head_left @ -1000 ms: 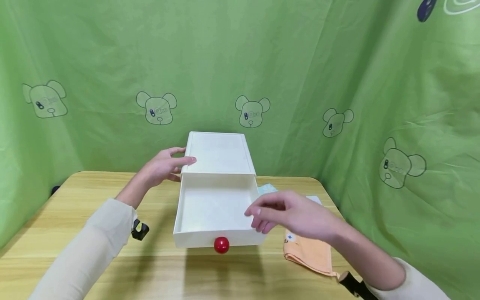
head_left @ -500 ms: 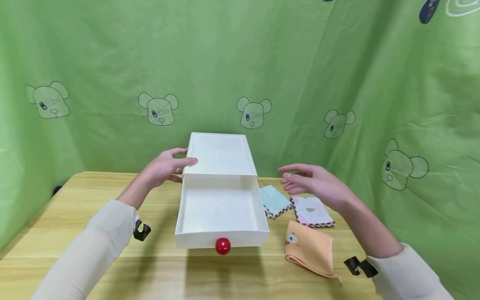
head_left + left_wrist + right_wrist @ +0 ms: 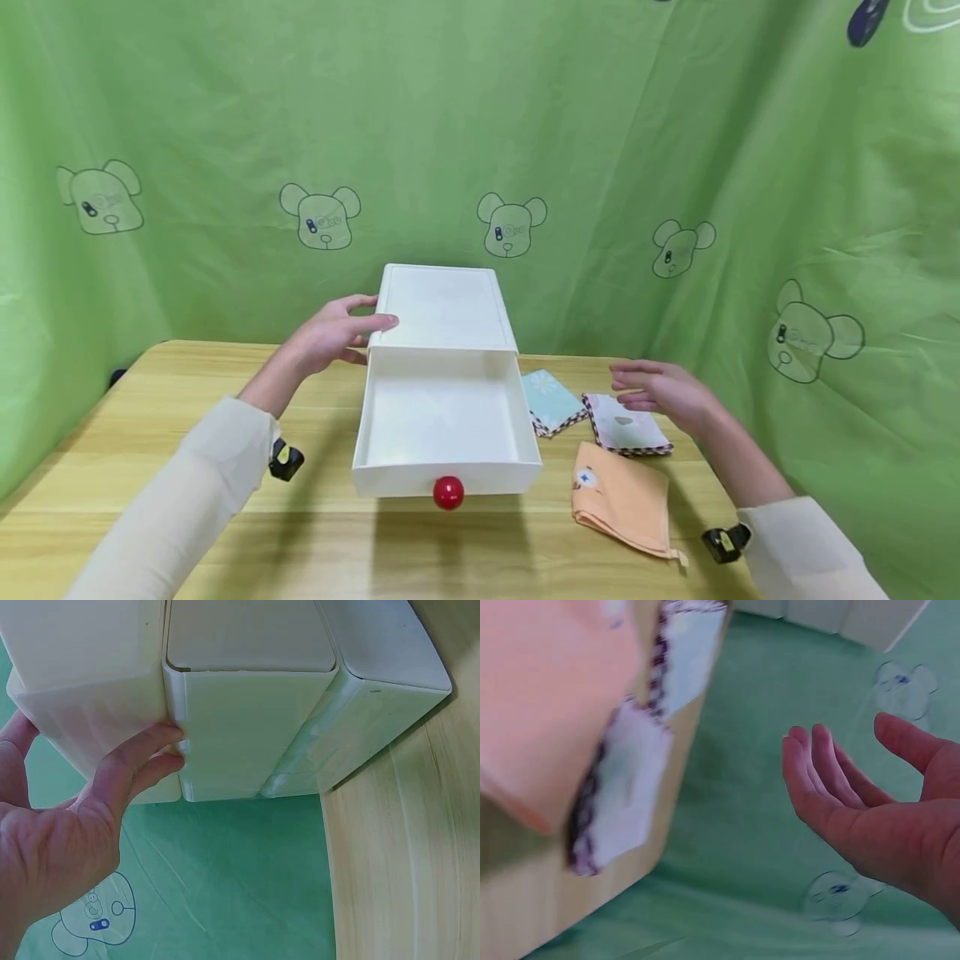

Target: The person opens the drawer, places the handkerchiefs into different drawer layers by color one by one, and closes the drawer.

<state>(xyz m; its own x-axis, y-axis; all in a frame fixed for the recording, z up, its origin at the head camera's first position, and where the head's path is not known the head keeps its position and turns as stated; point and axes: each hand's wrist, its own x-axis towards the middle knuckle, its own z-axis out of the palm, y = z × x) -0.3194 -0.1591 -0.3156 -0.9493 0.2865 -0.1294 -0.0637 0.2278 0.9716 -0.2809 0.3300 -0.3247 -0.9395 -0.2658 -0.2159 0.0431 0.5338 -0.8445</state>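
A white plastic drawer unit (image 3: 442, 304) stands on the table, its top drawer (image 3: 448, 408) pulled out with a bare white bottom. A red round knob (image 3: 448, 492) sits on that drawer's front. My left hand (image 3: 330, 333) rests against the unit's left side, thumb lying over the top edge. In the left wrist view its fingertips (image 3: 169, 735) touch the side near the seam below the top tier. My right hand (image 3: 667, 396) hovers with fingers extended and holds nothing. Beneath it lies a folded white-and-pink cloth (image 3: 626, 423) with a checked border.
A folded light-blue cloth (image 3: 551, 400) lies right beside the unit, and an orange cloth (image 3: 622, 498) with a hanging loop lies nearer the front. Two lower tiers (image 3: 247, 720) are shut. A green curtain (image 3: 420, 125) hangs behind the wooden table (image 3: 202, 392).
My right hand has moved from over the drawer's right front corner to the right and back, above the cloths. My left hand keeps its place on the unit.
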